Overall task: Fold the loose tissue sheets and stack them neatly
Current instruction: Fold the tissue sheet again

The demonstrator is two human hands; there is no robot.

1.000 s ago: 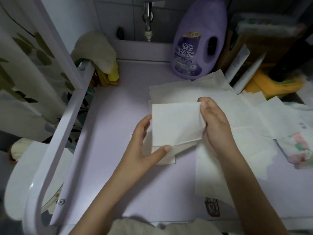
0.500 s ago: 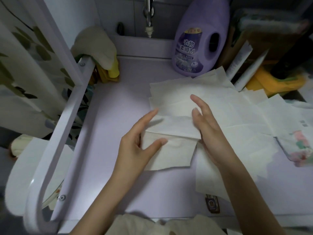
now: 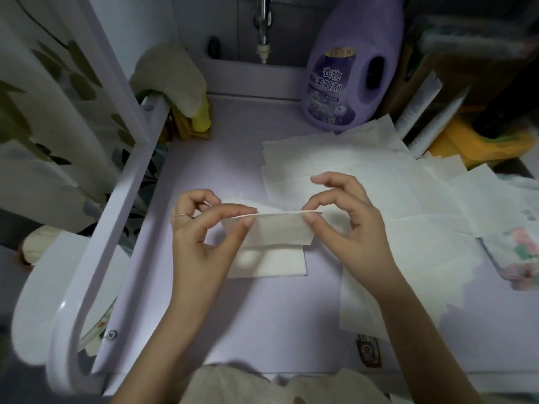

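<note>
A white tissue sheet (image 3: 278,230) hangs folded over between my two hands, a little above the lilac worktop. My left hand (image 3: 201,228) pinches its upper left edge between thumb and forefinger. My right hand (image 3: 347,220) pinches the upper right edge the same way. Directly under it lies a folded tissue (image 3: 271,263) flat on the top. Several loose unfolded tissue sheets (image 3: 388,185) are spread overlapping behind and to the right of my hands.
A purple softener bottle (image 3: 347,68) stands at the back by the tap (image 3: 264,27). Tubes and a yellow cloth (image 3: 460,141) crowd the back right. A flowered tissue pack (image 3: 519,252) lies at the right edge. A white rail (image 3: 110,217) borders the left side.
The sheet that lay flat under my hands has been picked up by its top edge and folded over; both hands went from flat and open to pinching it.
</note>
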